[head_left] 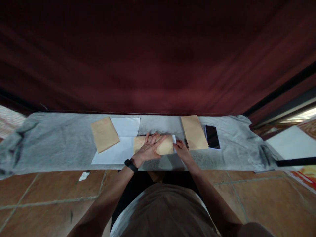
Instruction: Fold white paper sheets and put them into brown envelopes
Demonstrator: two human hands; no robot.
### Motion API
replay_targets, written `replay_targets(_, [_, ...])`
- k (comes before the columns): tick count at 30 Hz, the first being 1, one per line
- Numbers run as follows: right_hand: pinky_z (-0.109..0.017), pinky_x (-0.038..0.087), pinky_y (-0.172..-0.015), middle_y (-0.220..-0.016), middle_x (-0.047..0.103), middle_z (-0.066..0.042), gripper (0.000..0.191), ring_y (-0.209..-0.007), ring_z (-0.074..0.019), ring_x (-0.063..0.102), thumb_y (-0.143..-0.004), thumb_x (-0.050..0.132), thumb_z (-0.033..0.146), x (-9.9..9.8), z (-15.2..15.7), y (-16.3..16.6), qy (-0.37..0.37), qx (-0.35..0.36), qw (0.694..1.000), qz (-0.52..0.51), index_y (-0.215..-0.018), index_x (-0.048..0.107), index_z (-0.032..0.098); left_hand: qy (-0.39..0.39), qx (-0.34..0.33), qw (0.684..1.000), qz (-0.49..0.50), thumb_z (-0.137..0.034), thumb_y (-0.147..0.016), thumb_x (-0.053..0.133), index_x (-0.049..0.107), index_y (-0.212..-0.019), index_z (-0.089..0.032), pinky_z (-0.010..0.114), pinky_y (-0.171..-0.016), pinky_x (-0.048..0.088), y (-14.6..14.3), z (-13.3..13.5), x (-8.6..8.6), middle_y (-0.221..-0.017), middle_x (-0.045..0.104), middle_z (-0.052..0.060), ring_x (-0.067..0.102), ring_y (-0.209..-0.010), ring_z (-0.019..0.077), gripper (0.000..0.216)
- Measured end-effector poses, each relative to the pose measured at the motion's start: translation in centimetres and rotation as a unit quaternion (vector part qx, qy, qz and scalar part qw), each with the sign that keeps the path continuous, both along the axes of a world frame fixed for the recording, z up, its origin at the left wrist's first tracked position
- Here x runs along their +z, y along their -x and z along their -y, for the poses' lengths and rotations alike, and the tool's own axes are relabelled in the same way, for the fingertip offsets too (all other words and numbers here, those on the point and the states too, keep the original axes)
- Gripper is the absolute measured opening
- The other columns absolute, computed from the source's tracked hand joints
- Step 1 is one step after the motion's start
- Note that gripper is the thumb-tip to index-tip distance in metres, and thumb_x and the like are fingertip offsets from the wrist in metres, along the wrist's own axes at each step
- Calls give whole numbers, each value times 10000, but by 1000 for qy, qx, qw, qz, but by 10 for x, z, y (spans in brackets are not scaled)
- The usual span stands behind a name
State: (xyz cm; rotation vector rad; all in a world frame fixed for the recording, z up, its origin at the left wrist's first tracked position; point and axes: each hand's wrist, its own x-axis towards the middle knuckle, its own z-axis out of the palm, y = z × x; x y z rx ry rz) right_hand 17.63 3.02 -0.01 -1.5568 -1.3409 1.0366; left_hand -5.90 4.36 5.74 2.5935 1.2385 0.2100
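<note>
A tan envelope (166,147) lies on the grey cloth (56,144) in front of me. My left hand (149,147) rests flat on it, fingers stretched out. A black band is on that wrist. At the envelope's right end, my right hand (181,148) has its fingers curled, touching a white paper edge (174,139) that sticks out there. What those fingers grip is too small to make out.
Another tan envelope (104,133) lies to the left on white paper sheets (125,127). A third tan envelope (194,132) and a black phone (212,137) lie to the right. Dark red curtain behind, tiled floor below, a white board at far right.
</note>
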Motion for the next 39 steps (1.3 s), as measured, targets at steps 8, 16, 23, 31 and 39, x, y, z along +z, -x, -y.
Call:
replay_targets(8, [-371, 526, -864, -883, 737, -37, 290, -904, -235, 669, -800, 601, 478, 3, 5, -4, 58, 69, 990, -105, -859, 751, 238, -6, -50, 999, 8, -298, -716, 798, 225, -1603, -302, 610, -1223, -32, -12, -2, 16, -1626, 300, 141, 156, -1539, 371, 1056])
replay_targets(16, [-336, 528, -780, -917, 754, -67, 438, -895, -242, 678, -718, 679, 587, 3, 12, -4, 87, 33, 984, -151, -924, 745, 206, -30, -80, 996, 8, -218, -764, 760, 233, -1593, -327, 609, -1220, -50, -19, 1, 24, -1655, 266, 124, 130, -1551, 340, 989])
replay_targets(23, [-352, 537, -776, -847, 741, -47, 376, -811, -228, 677, -748, 622, 569, -6, 16, -2, 86, 12, 987, -138, -848, 727, 222, -34, -84, 996, -9, -215, -765, 755, 249, -1591, -311, 595, -1221, -52, -19, 1, 25, -1655, 267, 133, 129, -1554, 326, 974])
replay_targets(31, [-307, 515, -671, -838, 737, -57, 394, -783, -234, 673, -742, 601, 582, 10, 25, 10, 81, -33, 977, -193, -865, 681, 217, 5, 10, 997, 78, -314, -810, 755, 252, -1590, -318, 576, -1243, 26, -12, 11, 10, -1697, 138, 106, 89, -1562, 327, 928])
replay_targets(39, [-298, 512, -665, -835, 726, -56, 271, -797, -226, 664, -736, 556, 504, 11, 31, 31, 74, -117, 964, -225, -800, 605, 245, 208, 449, 650, 577, -463, -854, 720, 503, -1358, -248, 410, -1026, 517, -33, 69, -33, -1339, 618, 113, 600, -1255, 257, 589])
